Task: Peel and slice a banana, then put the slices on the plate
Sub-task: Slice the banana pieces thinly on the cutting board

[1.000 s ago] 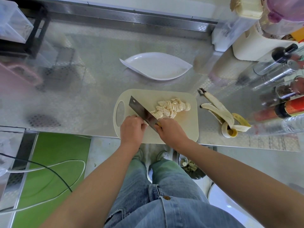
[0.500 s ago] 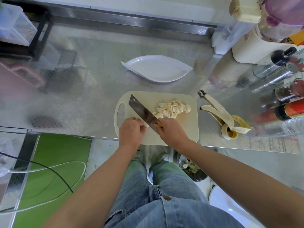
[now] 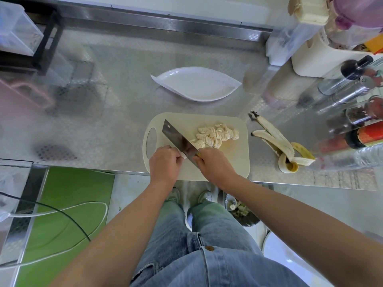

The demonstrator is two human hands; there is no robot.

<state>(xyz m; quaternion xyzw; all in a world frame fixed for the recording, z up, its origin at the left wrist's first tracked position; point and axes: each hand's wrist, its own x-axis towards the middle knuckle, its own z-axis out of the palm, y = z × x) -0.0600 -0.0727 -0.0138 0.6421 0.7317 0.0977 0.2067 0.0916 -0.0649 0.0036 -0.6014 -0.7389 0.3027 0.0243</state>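
- Fingers [image 3: 175, 155] of the left hand [image 3: 164, 163] are curled tight, pinching the last banana stub [image 3: 183, 155] at the near-left part of the cutting board [image 3: 234, 160]. The right hand [image 3: 214, 163] is wrapped round the handle of the cleaver [image 3: 177, 138], whose blade stands against the stub.
- Cut slices [image 3: 216, 134] lie heaped on the board's middle, toward its far side. None is on the plate [image 3: 196, 84], which sits just beyond the board's far edge.
- Slicing looks nearly done. With so little stub left, the safest cut is, I judge, with fingertips tucked back, knuckles guiding the flat of the blade, and the edge going straight down.
- That stub may be too short to hold; leaving it whole is wiser than chasing one more thin slice.
- Its near-left corner appears to overhang the worktop [image 3: 99, 125] edge, so hard pressure there could tip the board.
- Bare worktop shows left of the board and between board and plate. Right of the board lies the peel [image 3: 279, 145], with bottles [image 3: 350, 119] beyond it.
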